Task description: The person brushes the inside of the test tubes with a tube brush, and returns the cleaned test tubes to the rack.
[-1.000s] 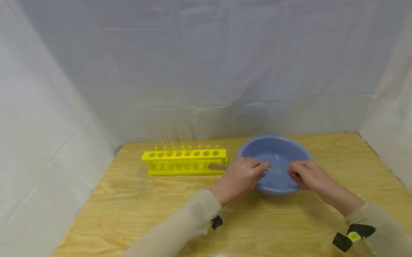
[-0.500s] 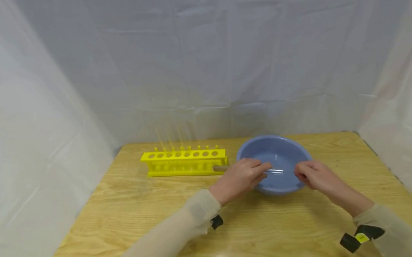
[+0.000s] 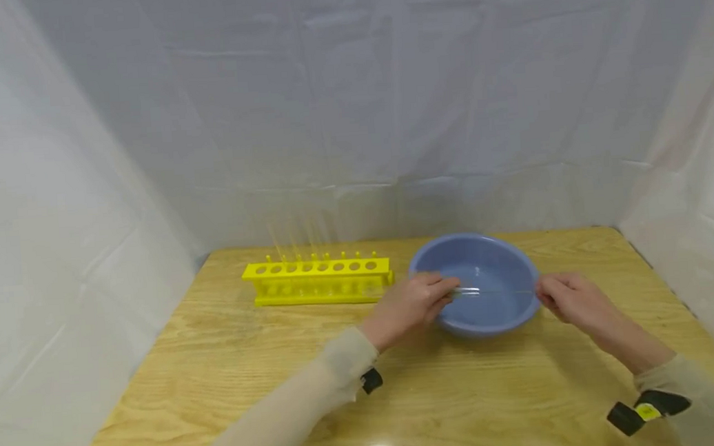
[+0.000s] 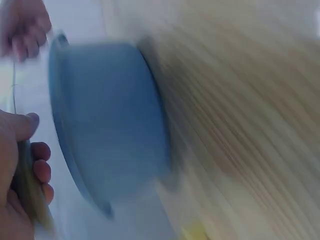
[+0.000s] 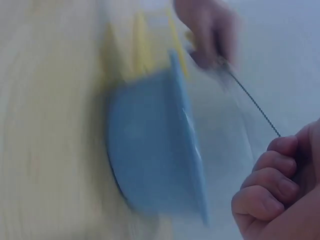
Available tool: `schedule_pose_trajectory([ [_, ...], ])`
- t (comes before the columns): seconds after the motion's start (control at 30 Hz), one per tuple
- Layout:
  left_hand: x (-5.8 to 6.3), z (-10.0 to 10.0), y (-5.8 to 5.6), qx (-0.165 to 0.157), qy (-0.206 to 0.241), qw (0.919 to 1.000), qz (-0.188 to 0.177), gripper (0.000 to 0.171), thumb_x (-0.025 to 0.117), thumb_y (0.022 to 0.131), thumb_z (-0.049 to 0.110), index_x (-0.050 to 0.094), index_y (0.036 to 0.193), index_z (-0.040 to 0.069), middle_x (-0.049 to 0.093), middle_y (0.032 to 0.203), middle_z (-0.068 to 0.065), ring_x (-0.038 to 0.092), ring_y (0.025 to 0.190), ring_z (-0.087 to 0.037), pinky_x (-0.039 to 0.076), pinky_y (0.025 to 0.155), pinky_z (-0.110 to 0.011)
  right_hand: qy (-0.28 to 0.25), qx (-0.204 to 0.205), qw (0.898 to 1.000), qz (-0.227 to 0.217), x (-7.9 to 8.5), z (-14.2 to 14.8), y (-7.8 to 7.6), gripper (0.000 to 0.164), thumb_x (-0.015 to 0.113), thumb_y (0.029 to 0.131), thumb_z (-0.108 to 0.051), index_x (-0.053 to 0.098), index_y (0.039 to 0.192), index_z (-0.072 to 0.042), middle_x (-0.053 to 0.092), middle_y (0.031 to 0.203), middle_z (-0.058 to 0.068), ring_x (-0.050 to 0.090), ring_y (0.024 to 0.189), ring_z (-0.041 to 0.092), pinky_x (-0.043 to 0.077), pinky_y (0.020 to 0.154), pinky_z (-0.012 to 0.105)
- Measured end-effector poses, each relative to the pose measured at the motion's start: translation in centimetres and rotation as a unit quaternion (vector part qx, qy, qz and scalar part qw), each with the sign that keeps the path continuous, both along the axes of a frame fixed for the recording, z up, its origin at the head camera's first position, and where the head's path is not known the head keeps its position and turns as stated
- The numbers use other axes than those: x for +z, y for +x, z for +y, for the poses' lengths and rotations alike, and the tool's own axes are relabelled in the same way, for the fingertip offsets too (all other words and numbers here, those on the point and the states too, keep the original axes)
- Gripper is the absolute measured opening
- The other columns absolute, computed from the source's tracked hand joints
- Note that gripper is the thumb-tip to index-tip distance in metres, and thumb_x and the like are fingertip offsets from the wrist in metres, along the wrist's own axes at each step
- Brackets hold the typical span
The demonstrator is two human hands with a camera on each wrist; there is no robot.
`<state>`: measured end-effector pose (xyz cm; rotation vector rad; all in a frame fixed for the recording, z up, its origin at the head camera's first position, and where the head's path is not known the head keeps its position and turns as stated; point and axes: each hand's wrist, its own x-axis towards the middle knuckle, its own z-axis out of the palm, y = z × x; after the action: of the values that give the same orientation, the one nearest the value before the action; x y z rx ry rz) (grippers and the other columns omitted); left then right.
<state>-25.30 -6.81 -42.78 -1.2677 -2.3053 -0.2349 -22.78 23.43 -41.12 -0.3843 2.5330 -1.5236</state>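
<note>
My left hand [image 3: 409, 302] grips a clear glass test tube [image 3: 466, 291] held level above the blue basin [image 3: 483, 330]. Out of the tube's mouth runs the thin twisted wire handle of a test tube brush [image 5: 255, 104]. Its far end is held in the curled fingers of my right hand [image 3: 577, 304], just past the basin's right rim. In the left wrist view, brownish bristles [image 4: 31, 192] show within the tube between the fingers and palm.
To the left of the basin stands a yellow test tube rack [image 3: 317, 274] with a row of holes and pegs. Clear tubes [image 3: 275, 239] rise at its back. White sheeting [image 3: 349, 113] walls off the wooden table [image 3: 267, 367] behind and at both sides.
My right hand has moved right, away from the left, drawing out more of the brush's wire. The brown bristles seen left of my left hand have slid out of sight behind it.
</note>
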Motion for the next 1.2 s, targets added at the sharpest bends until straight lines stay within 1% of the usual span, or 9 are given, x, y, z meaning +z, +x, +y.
schedule_pose_trajectory([
  [0.13,-0.3,-1.9,-0.3,0.006,0.009,0.9996,-0.024,0.030,0.068,0.097,0.015,0.066,0.127,0.012,0.063,0.089,0.000,0.061,0.075,-0.013,0.053,0.072,-0.026,0.017,-0.012,1.000,0.016,0.0,2.1,0.0,0.039,0.033,0.106,-0.017,0.039,0.071,-0.002,0.029,0.056,-0.004,0.027,0.049,0.013,0.031,0.050,0.033],
  [0.2,-0.3,-2.0,-0.3,-0.001,0.003,0.9998,-0.018,0.028,0.067,0.098,0.016,0.066,0.126,0.012,0.062,0.088,0.000,0.060,0.073,-0.012,0.052,0.072,-0.026,0.034,-0.014,0.999,0.018,0.1,2.5,0.1,0.040,0.033,0.106,-0.020,0.041,0.072,-0.001,0.030,0.056,-0.003,0.028,0.049,0.013,0.032,0.050,0.033],
  [0.33,-0.2,-1.9,-0.4,0.000,-0.001,0.9999,-0.016,0.027,0.064,0.100,0.019,0.065,0.126,0.012,0.063,0.089,0.000,0.061,0.075,-0.013,0.053,0.074,-0.026,0.052,-0.018,0.998,0.030,0.2,3.5,0.1,0.044,0.032,0.109,-0.024,0.042,0.073,-0.001,0.030,0.056,-0.003,0.028,0.048,0.015,0.032,0.050,0.035],
  [0.53,-0.3,-2.6,-0.2,0.013,0.011,0.9991,-0.039,0.035,0.068,0.097,0.014,0.066,0.131,0.009,0.067,0.095,-0.002,0.065,0.081,-0.014,0.055,0.077,-0.025,0.048,-0.022,0.997,0.059,0.0,5.3,0.2,0.046,0.028,0.110,-0.021,0.041,0.072,0.001,0.027,0.055,0.000,0.024,0.046,0.017,0.030,0.048,0.035],
  [0.77,-0.4,-2.9,-0.4,0.016,0.002,0.9992,-0.035,0.034,0.065,0.099,0.017,0.065,0.133,0.010,0.068,0.097,-0.002,0.065,0.084,-0.013,0.055,0.078,-0.025,0.022,-0.007,0.998,0.052,0.0,6.8,0.4,0.047,0.029,0.112,-0.027,0.042,0.077,0.003,0.027,0.059,0.004,0.024,0.050,0.024,0.031,0.050,0.034],
  [0.83,-0.5,-3.0,-0.5,0.020,0.003,0.9992,-0.034,0.033,0.065,0.099,0.017,0.066,0.132,0.010,0.068,0.097,-0.002,0.066,0.085,-0.013,0.055,0.079,-0.025,0.015,0.003,0.998,0.056,0.0,7.2,0.4,0.047,0.031,0.112,-0.029,0.045,0.080,0.003,0.030,0.060,0.005,0.028,0.051,0.026,0.034,0.052,0.034],
  [0.93,-0.5,-3.1,-0.6,0.024,0.004,0.9992,-0.033,0.032,0.065,0.099,0.017,0.066,0.131,0.010,0.069,0.098,-0.002,0.066,0.086,-0.014,0.055,0.080,-0.025,-0.004,0.011,0.998,0.067,-0.3,7.7,0.2,0.043,0.036,0.111,-0.030,0.053,0.090,0.003,0.042,0.066,0.003,0.039,0.057,0.023,0.037,0.055,0.033],
  [1.07,-0.5,-3.0,-0.5,0.029,-0.005,0.9991,-0.031,0.033,0.065,0.099,0.017,0.066,0.131,0.010,0.069,0.099,-0.003,0.066,0.087,-0.014,0.055,0.081,-0.025,-0.040,0.011,0.995,0.086,-0.7,8.1,-0.1,0.031,0.043,0.109,-0.021,0.064,0.100,0.000,0.059,0.078,-0.005,0.050,0.065,0.013,0.042,0.056,0.029],
  [1.2,-0.4,-2.8,-0.4,0.033,-0.009,0.9989,-0.032,0.033,0.066,0.099,0.017,0.065,0.131,0.009,0.070,0.101,-0.004,0.067,0.089,-0.016,0.056,0.083,-0.026,-0.054,0.010,0.993,0.102,-0.8,7.9,-0.2,0.026,0.045,0.108,-0.015,0.068,0.102,-0.006,0.065,0.083,-0.009,0.053,0.068,0.009,0.044,0.057,0.027],
])
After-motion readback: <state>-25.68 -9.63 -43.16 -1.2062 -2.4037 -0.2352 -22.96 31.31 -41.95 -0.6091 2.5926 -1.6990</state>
